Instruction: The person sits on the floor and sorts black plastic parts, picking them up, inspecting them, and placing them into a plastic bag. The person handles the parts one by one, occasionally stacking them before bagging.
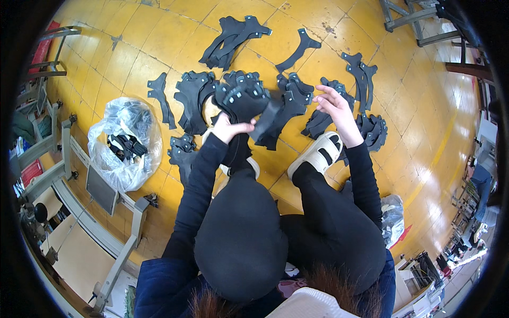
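My left hand grips a thick bunch of black fabric pieces with small pale tags along their upper ends. Beside that bunch a dark piece is smeared by motion; whether it is held I cannot tell. My right hand is raised to the right with fingers spread apart and nothing in them. Below it lies a pile of black pieces, and another pile sits between my hands. To the left of the held bunch rests one more pile.
A clear plastic bag with dark pieces inside stands on the yellow tiled floor at left. Loose pieces lie farther out. My white sandal is close to the piles. A metal table frame borders the left side.
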Motion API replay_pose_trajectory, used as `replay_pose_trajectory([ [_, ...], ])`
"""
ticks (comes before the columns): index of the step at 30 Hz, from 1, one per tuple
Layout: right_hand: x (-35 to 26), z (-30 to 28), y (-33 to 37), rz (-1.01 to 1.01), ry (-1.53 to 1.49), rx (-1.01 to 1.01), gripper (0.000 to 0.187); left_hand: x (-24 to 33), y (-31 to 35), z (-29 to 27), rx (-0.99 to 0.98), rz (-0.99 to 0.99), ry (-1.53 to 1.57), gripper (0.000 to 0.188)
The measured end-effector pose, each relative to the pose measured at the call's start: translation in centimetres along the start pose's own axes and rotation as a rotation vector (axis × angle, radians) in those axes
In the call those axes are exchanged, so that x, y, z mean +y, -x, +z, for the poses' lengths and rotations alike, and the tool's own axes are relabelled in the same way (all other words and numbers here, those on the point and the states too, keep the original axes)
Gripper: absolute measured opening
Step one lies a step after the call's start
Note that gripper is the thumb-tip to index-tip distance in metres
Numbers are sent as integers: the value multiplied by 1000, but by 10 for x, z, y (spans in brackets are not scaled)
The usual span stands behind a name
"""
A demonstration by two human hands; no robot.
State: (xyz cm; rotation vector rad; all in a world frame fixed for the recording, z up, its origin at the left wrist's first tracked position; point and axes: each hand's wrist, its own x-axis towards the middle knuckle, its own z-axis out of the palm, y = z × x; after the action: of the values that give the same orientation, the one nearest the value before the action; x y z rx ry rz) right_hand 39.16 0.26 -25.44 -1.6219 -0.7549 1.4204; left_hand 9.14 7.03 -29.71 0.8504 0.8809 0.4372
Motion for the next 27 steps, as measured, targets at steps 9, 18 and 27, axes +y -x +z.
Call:
replay_pose_trajectory([
  [9, 10, -1, 3, -27, 138, -126, 24, 82, -77, -36, 195, 144, -156, 41],
  [18, 2, 0, 3, -38, 138, -143, 25, 77, -139, -121, 221, 121, -326, 32],
  [27, -4, 16, 10, -116, 174, -120, 20, 54, -37, -42, -169, -164, 315, 44],
])
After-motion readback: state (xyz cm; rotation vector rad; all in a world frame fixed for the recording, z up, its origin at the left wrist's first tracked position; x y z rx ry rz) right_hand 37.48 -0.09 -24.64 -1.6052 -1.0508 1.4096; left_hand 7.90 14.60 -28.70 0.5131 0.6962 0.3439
